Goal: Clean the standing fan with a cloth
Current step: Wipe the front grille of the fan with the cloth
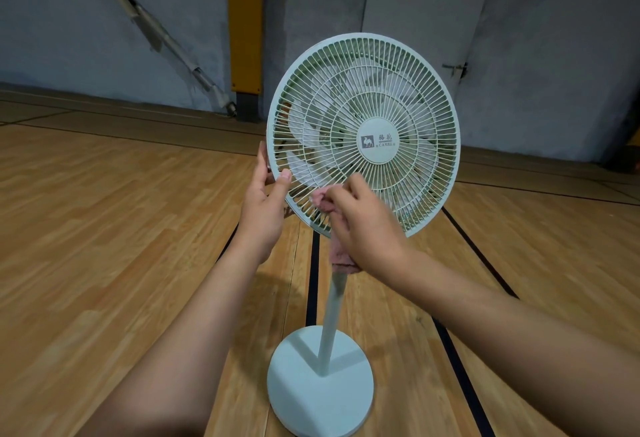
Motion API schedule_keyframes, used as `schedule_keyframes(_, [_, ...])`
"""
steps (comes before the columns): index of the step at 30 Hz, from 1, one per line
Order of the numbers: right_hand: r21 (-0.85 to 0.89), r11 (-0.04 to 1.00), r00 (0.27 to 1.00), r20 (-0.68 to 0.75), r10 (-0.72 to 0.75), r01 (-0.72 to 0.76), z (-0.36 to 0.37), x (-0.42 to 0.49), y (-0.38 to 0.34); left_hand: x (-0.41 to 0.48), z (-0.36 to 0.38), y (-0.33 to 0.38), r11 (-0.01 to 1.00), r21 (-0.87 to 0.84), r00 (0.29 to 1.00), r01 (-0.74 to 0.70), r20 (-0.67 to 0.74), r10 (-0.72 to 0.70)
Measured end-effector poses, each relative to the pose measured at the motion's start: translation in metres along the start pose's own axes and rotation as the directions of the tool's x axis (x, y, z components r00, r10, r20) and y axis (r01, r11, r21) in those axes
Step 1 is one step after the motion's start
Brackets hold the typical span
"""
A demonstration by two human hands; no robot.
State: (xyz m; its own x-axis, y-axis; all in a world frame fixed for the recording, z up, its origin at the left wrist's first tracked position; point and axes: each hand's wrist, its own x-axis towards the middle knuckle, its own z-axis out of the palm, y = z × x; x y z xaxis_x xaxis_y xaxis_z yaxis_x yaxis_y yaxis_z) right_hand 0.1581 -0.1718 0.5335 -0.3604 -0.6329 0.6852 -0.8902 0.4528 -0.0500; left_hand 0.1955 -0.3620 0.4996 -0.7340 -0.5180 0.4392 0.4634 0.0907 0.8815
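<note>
A pale green plastic standing fan (398, 90) stands on a wooden plank floor (104, 229). Its flat round base (320, 381) sits beside a black floor line (313, 281), well away from the floor's far edge at the grey wall (536, 21).

The person's left hand (265, 208) grips the left rim of the round ribbed grille (426, 173), with the thumb on the front and the fingers curled behind. The right hand (367, 225) pinches a crumpled pink fabric cloth (322, 199) and presses it against the grille's lower left. The loose end of the cloth hangs over the top of the slim white pole (332, 315).

Likely risks:
- The head is large on a thin pole, so a hard push low on the grille could rock or tip the fan if the left hand lets go.
- The cloth may snag between the thin ribs.
- A fingertip could slip through the ribs towards the blades.
- No cord or switch is visible, so whether the fan has power cannot be told.

The round hub label (379, 141) shows a small camel emblem, 2 Chinese characters and the word "CAMEL".
</note>
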Motion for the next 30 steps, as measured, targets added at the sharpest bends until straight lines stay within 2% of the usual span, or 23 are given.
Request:
schedule_keyframes(7, [-0.027, 0.997, 0.994, 0.086, -0.066, 0.069, 0.019, -0.015, -0.022, 0.000, -0.002, 0.004, 1.000, -0.021, 1.000, 0.017, 0.008, -0.017])
schedule_keyframes(13, [-0.041, 0.995, 0.992, 0.090, -0.090, 0.094, 0.006, -0.010, -0.012, 0.001, -0.001, 0.006, 0.998, -0.053, 1.000, 0.023, 0.013, -0.023])
schedule_keyframes(18, [-0.059, 0.998, 0.999, 0.038, -0.036, 0.038, -0.011, 0.007, 0.005, 0.002, -0.001, 0.004, 0.998, -0.056, 0.999, 0.025, 0.034, -0.023])
schedule_keyframes(23, [-0.092, 0.995, 0.997, -0.080, 0.022, -0.029, -0.033, 0.032, 0.026, 0.002, -0.002, 0.004, 0.999, -0.045, 0.999, 0.008, 0.037, -0.007])
schedule_keyframes(30, [-0.164, 0.981, 0.989, -0.119, 0.088, -0.107, -0.035, 0.043, 0.033, 0.002, -0.002, 0.003, 0.999, -0.048, 0.999, 0.023, 0.034, -0.022])
